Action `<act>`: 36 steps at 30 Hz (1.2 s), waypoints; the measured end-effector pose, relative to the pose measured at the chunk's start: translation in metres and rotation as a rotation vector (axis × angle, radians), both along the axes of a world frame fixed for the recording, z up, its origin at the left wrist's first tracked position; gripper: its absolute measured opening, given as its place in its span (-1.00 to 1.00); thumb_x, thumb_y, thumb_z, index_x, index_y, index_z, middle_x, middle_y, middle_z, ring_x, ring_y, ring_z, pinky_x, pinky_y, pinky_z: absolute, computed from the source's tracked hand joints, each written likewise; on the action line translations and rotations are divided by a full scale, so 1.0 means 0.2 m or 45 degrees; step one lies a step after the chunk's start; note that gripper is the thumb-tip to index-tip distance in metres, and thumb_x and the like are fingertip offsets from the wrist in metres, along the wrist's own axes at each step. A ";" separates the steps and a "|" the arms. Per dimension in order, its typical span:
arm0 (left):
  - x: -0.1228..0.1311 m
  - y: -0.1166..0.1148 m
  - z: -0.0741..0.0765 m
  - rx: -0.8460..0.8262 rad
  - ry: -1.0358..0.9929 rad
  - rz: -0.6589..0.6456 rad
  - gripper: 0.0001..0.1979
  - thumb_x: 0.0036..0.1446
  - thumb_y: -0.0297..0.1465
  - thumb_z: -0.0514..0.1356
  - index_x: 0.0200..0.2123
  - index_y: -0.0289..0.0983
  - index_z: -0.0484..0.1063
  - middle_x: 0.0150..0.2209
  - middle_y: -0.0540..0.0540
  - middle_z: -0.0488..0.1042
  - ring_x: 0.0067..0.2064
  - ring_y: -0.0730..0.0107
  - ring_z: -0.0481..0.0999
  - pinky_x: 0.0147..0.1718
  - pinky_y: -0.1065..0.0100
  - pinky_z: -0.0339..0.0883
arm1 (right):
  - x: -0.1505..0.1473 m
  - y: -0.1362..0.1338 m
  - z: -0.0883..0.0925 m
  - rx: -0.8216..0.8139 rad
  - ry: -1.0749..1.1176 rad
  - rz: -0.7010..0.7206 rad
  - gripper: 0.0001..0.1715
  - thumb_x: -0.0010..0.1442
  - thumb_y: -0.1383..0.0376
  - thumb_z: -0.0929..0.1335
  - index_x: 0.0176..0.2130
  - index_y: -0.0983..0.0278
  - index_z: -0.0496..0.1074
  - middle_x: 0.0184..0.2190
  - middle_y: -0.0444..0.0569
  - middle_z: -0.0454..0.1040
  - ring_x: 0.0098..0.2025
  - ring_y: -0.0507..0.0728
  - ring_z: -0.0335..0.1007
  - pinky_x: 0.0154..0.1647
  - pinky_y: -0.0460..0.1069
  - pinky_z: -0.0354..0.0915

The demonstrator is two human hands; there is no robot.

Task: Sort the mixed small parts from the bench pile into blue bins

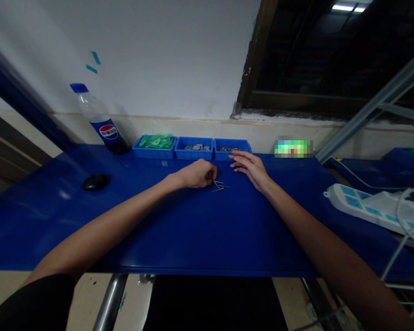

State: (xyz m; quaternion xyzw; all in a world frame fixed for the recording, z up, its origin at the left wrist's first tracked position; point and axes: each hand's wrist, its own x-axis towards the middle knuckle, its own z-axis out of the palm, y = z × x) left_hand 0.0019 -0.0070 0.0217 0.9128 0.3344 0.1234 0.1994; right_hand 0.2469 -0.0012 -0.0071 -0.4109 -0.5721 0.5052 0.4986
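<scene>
My left hand (pixel 200 174) is closed in a pinch low over the blue table (pixel 193 230). What its fingertips hold is hidden, though a few thin, brass-coloured metal pins (pixel 221 186) lie right beside them, one reaching up to the fingers. To the right, my right hand (pixel 251 169) is open, fingers stretched out and apart. It hovers just in front of the right blue bin (pixel 239 156), which contains small brass-coloured pieces (pixel 227 149). The middle blue bin (pixel 194 154) holds small grey metal parts (pixel 198 147). Green plastic packets (pixel 157 140) fill the left blue bin (pixel 155 153).
A cola bottle (pixel 106 131) stands at the back left, with a black computer mouse (pixel 95 182) in front. Along the right side lie a white power strip (pixel 359 204) and a white wire rack (pixel 396 257). A blurred bright object (pixel 293 148) sits by the wall.
</scene>
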 end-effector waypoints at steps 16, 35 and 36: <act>0.02 0.03 -0.07 0.107 -0.109 0.106 -0.60 -0.11 -0.61 0.14 -0.14 -0.35 0.50 -0.33 -0.08 0.52 -0.40 0.46 0.45 -0.42 0.41 0.26 | -0.01 0.00 -0.01 -0.008 -0.050 0.014 -0.58 0.13 0.08 0.49 -0.02 0.14 0.60 -0.02 0.05 0.65 -0.21 0.15 0.59 -0.19 0.07 0.47; 0.06 0.00 -0.05 0.019 -0.625 0.071 -0.73 0.09 -0.44 0.25 -0.15 -0.24 0.27 -0.20 -0.07 0.49 -0.23 0.43 0.55 -0.28 0.40 0.49 | -0.04 -0.04 0.00 0.028 -0.213 0.237 -0.72 0.04 0.17 0.55 -0.19 0.17 0.68 -0.33 -0.01 0.67 -0.31 0.16 0.57 -0.21 0.12 0.44; 0.06 0.01 -0.05 0.032 -0.632 0.059 -0.73 0.09 -0.44 0.26 -0.15 -0.24 0.27 -0.20 -0.07 0.49 -0.23 0.42 0.55 -0.27 0.39 0.50 | -0.04 -0.04 0.00 0.020 -0.210 0.243 -0.71 0.04 0.17 0.55 -0.19 0.18 0.68 -0.34 -0.01 0.67 -0.32 0.16 0.57 -0.21 0.11 0.44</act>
